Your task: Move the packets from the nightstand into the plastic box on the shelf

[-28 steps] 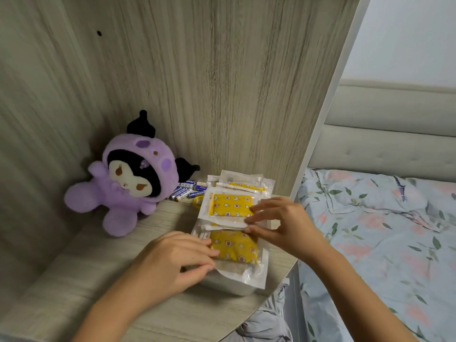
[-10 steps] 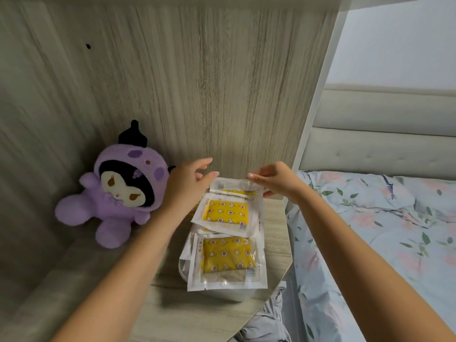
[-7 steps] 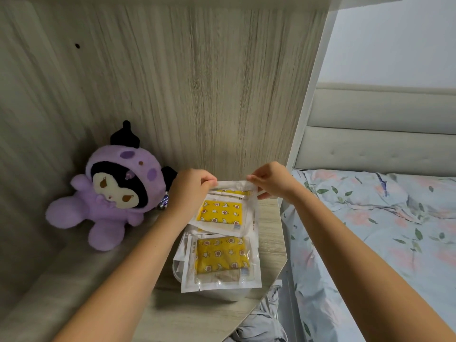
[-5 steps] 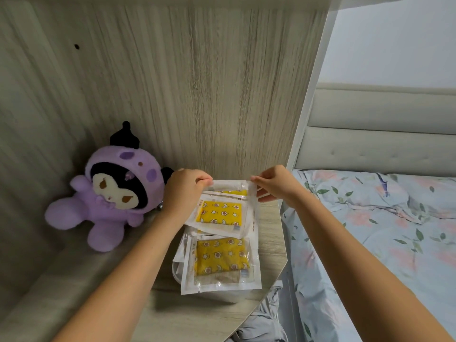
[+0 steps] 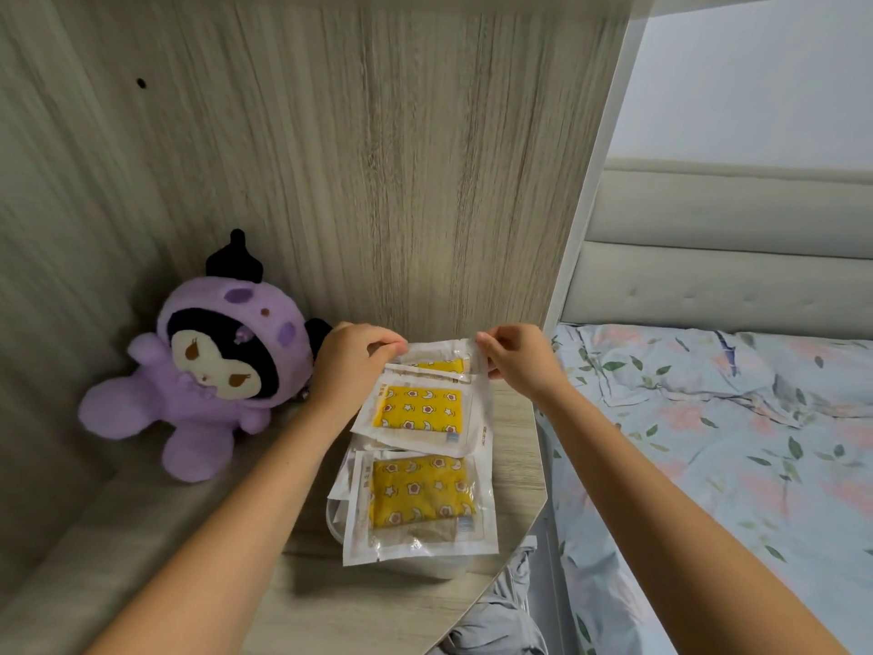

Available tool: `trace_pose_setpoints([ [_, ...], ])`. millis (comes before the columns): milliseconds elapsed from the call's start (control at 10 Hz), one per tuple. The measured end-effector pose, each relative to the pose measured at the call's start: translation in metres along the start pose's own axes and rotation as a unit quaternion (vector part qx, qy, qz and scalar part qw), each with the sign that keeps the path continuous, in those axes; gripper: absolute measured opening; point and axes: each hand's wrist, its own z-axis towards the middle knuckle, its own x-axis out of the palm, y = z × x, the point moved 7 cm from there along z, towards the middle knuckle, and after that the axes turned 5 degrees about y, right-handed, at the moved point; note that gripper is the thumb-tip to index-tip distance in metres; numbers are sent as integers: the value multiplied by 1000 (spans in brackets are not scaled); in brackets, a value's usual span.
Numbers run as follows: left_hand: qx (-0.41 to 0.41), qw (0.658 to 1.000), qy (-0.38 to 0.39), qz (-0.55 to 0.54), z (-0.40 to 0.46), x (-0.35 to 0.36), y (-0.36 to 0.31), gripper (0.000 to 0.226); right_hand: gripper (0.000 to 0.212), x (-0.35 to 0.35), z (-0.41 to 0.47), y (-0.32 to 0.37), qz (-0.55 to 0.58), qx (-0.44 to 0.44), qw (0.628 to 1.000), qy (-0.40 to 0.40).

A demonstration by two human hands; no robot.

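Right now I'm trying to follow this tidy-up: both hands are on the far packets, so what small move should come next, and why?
Probably draw the pinched packets toward the plastic box and lay them on the stack. The left hand and right hand each have a grip on a top corner, and the box, nearer the person, already holds a yellow packet.

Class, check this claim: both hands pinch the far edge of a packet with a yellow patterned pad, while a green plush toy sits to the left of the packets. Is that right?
Not quite. The head view shows the plush toy is purple, not green. The rest stands: the left hand and right hand pinch the far edge of a packet, and the toy sits to the packets' left.
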Motion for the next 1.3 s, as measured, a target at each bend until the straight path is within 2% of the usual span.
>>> trace_pose_setpoints([
  [100, -9, 1000, 12, -8, 1, 6, 3, 13, 30, 2, 1, 2, -14, 11, 1000, 11],
  [200, -23, 999, 9, -33, -4, 0, 11, 19, 29, -1, -7, 0, 58, 21, 998, 23],
  [300, -59, 992, -9, -110, -26, -15, 20, 30, 30, -21, -30, 6, 50, -44, 997, -35],
  [400, -23, 981, 19, -189, -74, -26, 9, 32, 33, -18, -67, 14, 34, -108, 993, 14],
  [500, 53, 977, 92, -185, -122, -19, -10, 41, 33, 9, -91, 31, -55, -166, 981, 79],
  [600, 78, 979, 127, -141, -139, -7, -18, 40, 33, 34, -90, 39, -139, -202, 962, 121],
  [700, 84, 986, 111, -92, -136, -9, -20, 39, 31, 36, -84, 38, -177, -201, 953, 143],
  [900, 51, 987, 129, -77, -129, -11, -13, 35, 30, 28, -82, 34, -182, -210, 947, 159],
  [1000, 81, 992, 89, -46, -136, -13, -22, 41, 30, 31, -88, 37, -184, -209, 949, 150],
  [1100, 94, 994, 42, -39, -146, -20, -30, 37, 33, 18, -100, 43, -140, -199, 965, 102],
  [1200, 93, 992, -51, -66, -156, -47, -30, 26, 37, -29, -120, 57, 0, -192, 980, -47],
  [1300, 115, 975, -175, -70, -177, -82, -40, 11, 50, -103, -152, 79, 250, -206, 925, -198],
])
